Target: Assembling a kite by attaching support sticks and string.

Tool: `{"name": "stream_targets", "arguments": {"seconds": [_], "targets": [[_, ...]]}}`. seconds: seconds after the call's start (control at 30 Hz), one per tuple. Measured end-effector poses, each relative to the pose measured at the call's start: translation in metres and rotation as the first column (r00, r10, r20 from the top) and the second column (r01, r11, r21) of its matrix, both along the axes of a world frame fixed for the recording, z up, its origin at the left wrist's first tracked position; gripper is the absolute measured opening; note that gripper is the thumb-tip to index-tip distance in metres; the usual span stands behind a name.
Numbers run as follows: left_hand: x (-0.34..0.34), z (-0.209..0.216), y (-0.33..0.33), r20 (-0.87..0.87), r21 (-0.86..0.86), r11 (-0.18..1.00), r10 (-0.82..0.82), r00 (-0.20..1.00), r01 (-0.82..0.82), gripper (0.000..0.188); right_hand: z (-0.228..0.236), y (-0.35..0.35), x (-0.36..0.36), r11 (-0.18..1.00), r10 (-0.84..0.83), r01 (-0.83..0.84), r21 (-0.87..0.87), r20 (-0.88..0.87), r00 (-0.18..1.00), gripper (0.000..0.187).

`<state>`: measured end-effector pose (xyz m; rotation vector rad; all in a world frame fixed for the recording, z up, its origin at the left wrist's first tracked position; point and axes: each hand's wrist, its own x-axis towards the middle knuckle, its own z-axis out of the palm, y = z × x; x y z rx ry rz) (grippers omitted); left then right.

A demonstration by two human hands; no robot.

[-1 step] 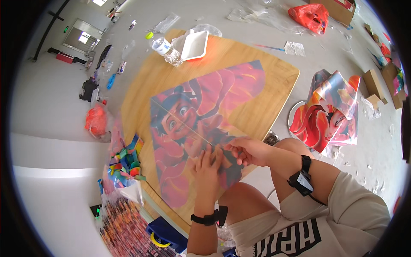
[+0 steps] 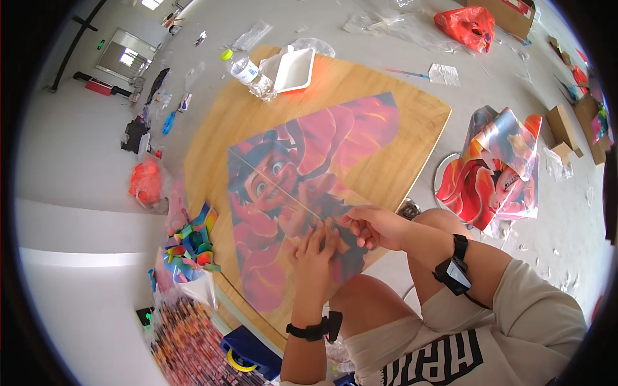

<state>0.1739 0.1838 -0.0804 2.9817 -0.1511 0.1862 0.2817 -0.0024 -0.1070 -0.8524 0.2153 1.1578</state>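
A large printed sheet that looks like a kite sail, with a cartoon figure among red and pink shapes, lies face up on the wooden table. A thin pale line runs along its middle toward my hands. On the sheet's near part rests my left hand, its fingers stretched out and pressing down beside the line's lower end. My right hand is just right of it, over the sheet's near edge, with thumb and forefinger pinched together. Anything between those fingertips is too small to make out.
A plastic bottle and a white tray stand at the table's far side. Colourful scraps lie at its left, above a bundle of thin printed strips. More printed sheets sit on a round stool at right.
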Motion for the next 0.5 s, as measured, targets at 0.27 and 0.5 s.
{"name": "stream_targets", "arguments": {"seconds": [0.27,0.5], "targets": [[0.01,-0.031,-0.005,-0.123,-0.12,0.985,0.112,0.986,-0.126,0.051,-0.005,0.004,-0.005,0.997,-0.041,0.041,0.065,-0.005,0.999,0.031],[0.033,-0.046,-0.006,0.0,-0.043,0.986,0.161,0.987,-0.161,0.065,-0.007,0.0,-0.003,0.999,-0.004,0.004,0.045,-0.002,1.0,0.031]]}}
